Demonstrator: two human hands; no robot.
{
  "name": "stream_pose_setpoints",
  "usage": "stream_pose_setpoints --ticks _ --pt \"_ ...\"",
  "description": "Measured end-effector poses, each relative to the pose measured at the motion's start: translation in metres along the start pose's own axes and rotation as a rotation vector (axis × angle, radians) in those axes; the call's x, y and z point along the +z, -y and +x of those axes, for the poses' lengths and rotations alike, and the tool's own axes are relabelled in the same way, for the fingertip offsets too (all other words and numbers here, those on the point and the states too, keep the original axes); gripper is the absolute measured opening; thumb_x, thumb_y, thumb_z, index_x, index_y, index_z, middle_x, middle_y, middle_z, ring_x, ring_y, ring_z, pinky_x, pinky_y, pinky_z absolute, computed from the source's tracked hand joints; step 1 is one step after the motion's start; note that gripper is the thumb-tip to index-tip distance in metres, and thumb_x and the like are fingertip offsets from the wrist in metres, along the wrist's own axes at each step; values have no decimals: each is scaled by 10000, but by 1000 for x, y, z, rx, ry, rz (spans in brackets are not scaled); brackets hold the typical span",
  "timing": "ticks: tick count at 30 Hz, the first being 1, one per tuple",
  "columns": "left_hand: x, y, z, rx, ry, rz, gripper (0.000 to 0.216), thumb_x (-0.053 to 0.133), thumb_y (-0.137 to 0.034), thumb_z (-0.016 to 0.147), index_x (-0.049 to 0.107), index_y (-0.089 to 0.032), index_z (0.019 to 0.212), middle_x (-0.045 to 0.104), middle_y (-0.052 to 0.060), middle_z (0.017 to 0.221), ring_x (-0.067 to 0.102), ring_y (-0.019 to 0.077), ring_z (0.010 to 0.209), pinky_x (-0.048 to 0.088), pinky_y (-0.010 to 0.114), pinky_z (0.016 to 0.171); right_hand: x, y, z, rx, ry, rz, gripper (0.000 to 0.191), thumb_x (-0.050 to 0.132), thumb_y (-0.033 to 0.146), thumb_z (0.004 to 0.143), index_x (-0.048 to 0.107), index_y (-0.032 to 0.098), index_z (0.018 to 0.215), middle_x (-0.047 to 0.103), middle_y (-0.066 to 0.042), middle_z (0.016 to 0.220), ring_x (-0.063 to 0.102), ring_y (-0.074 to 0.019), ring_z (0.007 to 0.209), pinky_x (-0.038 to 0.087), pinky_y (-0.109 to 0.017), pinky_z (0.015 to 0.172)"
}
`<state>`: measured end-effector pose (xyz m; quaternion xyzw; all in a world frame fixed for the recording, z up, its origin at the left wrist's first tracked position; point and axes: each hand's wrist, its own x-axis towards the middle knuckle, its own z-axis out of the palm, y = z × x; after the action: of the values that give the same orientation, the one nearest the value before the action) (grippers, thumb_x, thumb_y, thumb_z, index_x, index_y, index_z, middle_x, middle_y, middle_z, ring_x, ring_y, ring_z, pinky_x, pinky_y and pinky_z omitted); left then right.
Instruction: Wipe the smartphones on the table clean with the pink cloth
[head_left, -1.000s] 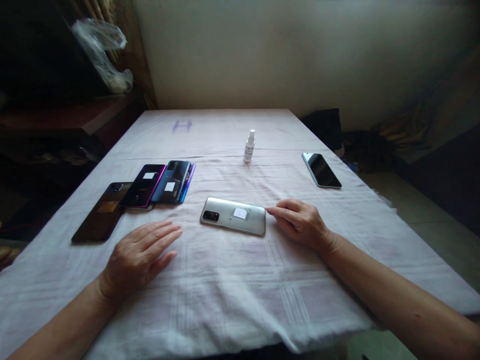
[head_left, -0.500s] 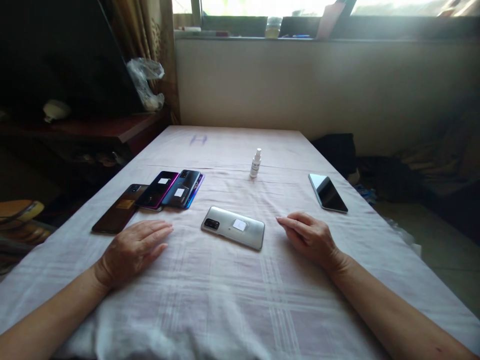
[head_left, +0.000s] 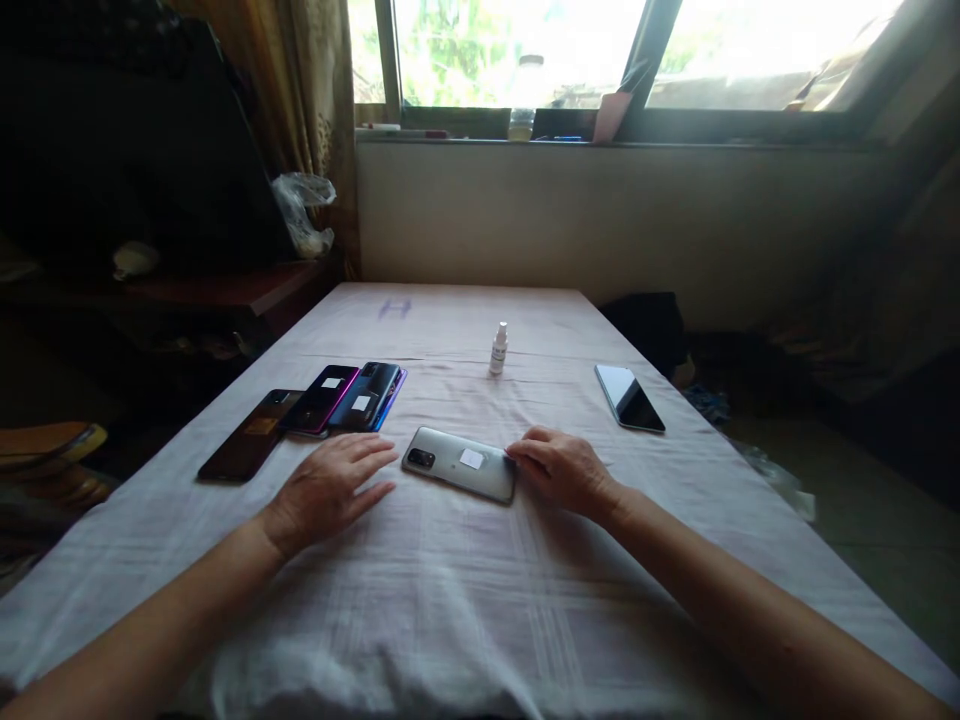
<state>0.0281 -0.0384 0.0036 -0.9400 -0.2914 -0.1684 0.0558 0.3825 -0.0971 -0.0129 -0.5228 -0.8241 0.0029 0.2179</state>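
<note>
Our right grip [head_left: 559, 470], just right of center in the frame, has its fingers bunched, tips at the right end of the silver phone [head_left: 450, 474]; whether they pinch its edge we cannot tell. Our left grip [head_left: 322, 490], left of center, is loosely spread, thumb apart, just beside the camera end. The phone lies back up between the two, its long axis running across the frame and sloping down rightward; the right grip is nearer. Beyond, overlapping phones [head_left: 319, 402] lie at left, a white bottle [head_left: 498, 356] stands above center, and a dark-screened phone [head_left: 631, 400] rests at right on the cloth-covered surface [head_left: 450, 610].
</note>
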Motion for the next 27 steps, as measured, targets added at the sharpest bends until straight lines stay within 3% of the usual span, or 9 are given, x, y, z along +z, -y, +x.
stream_pose_setpoints --ticks 3,6,9,15,18,23,27 --pt "17 -9 42 -22 72 -109 666 661 -515 843 525 -145 1379 551 170 1423 478 331 1343 375 518 1122 8 -1 1 22 -6 12 231 536 155 900 735 233 985 704 -36 935 658 -141 752 487 -228 677" --pt "35 -5 61 -45 151 -218 845 769 -538 725 476 -133 1406 525 194 1435 466 341 1348 376 510 1124 16 -5 -6 -20 -120 72 244 526 166 912 728 218 1038 696 -54 910 651 -149 754 495 -242 684" --pt "47 1 61 -45 160 -269 783 784 -499 720 513 -147 1365 553 177 1396 501 317 1313 411 465 1107 14 -5 -13 -97 -129 169 244 538 159 896 727 213 1041 689 -57 884 641 -145 734 492 -239 662" --pt "55 6 52 -51 96 -356 734 770 -457 745 491 -213 1378 540 136 1395 489 320 1308 401 488 1111 -1 1 -13 -183 36 462 193 586 168 900 738 235 1000 663 -12 793 595 -92 627 445 -185 576" --pt "55 5 52 -34 81 -353 729 761 -420 752 468 -217 1388 531 130 1398 486 319 1305 397 486 1115 4 -3 -13 -149 -19 437 204 576 168 907 737 234 1013 667 -20 826 604 -93 651 454 -186 588" --pt "52 3 52 -8 81 -333 725 710 -383 785 412 -230 1428 515 113 1419 466 318 1323 384 481 1128 15 -11 -13 49 -152 262 217 563 163 904 729 224 1029 672 -42 856 628 -133 714 494 -233 650" --pt "52 1 49 -16 90 -314 737 668 -347 796 376 -227 1462 489 106 1450 441 318 1347 356 475 1150 13 -7 -13 39 -170 251 226 551 147 899 707 213 1048 665 -42 838 615 -143 720 486 -242 644"
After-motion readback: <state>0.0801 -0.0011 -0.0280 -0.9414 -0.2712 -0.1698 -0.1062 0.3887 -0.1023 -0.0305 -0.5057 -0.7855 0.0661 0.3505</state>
